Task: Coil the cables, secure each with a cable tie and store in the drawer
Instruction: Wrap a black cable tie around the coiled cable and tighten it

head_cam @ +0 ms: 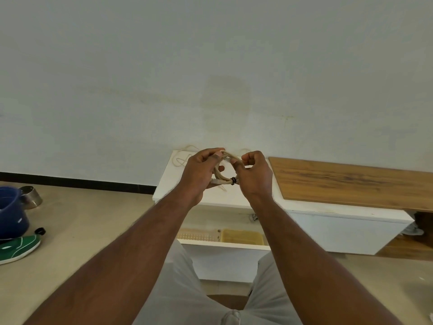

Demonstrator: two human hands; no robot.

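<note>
Lying on the floor at the far left, a blue bucket (10, 212), a steel bowl (31, 197) and a green shoe (17, 248) are seen, none of them part of the job. On the white cabinet top (168, 184), a loose cable (181, 158) is left uncoiled behind the hands, so at least one more cable appears to remain. Above the cabinet, a coiled cable (221, 175) is held between both hands. The left hand (199, 171) is curled round the coil's left side, with the thumb pressed against the loops. A dark band (233, 180), judged to be the tie, is already wrapped round the coil's lower right. The right hand (254, 174) has its fingers curled, pinching the coil near a clear plug end (228, 157). Securing seems nearly finished for this cable. Below, the open drawer (225, 246) is seen with a tan tray (242, 236) inside; whether anything has been stored there cannot be told. A wooden board (346, 181) rests on the cabinet to the right.
</note>
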